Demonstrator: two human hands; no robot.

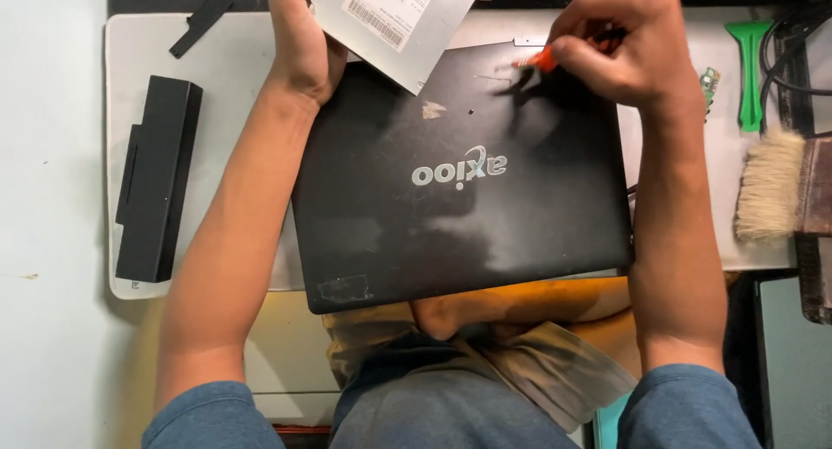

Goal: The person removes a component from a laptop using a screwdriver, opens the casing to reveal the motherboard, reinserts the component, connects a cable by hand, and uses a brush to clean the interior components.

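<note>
— Checking progress: optical drive [394, 20] already out of the black laptop [464, 176], gripped along its edge by the left hand [299, 42], fingers curled round it, above the laptop's far left corner.

— And the right hand [624, 46]?

— Pinched shut on a small orange-handled screwdriver [542, 61], tip down near the far edge of the lid. Laptop itself closed, lying flat on the pale mat [217, 50] on the counter.

— Anything else removed?

— Black battery pack [156, 180] lying apart on the mat's left side; small black strip [201, 20] beyond it. Green pry tool [750, 72] and brush [770, 185] on the right, untouched.

— Left to do?

— Probably most of it: casing looks unopened, no loose screws visible.
</note>
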